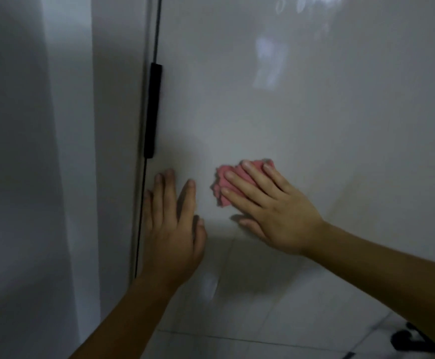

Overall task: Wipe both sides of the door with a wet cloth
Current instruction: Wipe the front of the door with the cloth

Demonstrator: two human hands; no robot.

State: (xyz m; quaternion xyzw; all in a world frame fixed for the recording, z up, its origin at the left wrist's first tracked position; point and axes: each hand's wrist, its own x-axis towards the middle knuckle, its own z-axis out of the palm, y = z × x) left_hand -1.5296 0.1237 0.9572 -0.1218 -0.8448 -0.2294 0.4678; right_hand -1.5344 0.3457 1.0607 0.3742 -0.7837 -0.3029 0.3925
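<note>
Hands: both bare and laid against the door [315,104], forearms reaching in from the near edge of the view.
Left hand [171,229]: open and flat, palm on the door surface, fingers straight and pointing up, thumb out to the right. Little finger lies just beside the door's left edge.
Right hand [271,216]: open, fingers straight and slightly spread, angled up and to the left. Fingers press the cloth against the door; thumb is splayed low and rests on the bare surface. No curl around the fabric.
Right forearm: comes in from the lower right and crosses the near right corner.
Cloth [221,180]: pink, bunched, pinned flat to the door under the right fingers. Crumpled edge shows past the fingertips on the left and top. Sits right of the left hand, apart from it.
Door surface: glossy white, with pale reflections high up and a soft shadow around both hands.
Black bar [153,110]: upright on the door's left edge, above the left hand; a thin dark line runs on above and below it.
Wall [30,151]: plain, white-grey, left of the door edge.
Floor [276,320]: pale tiles, seen low down.
Dark object [408,340]: near right corner, blurred, cannot tell what.
</note>
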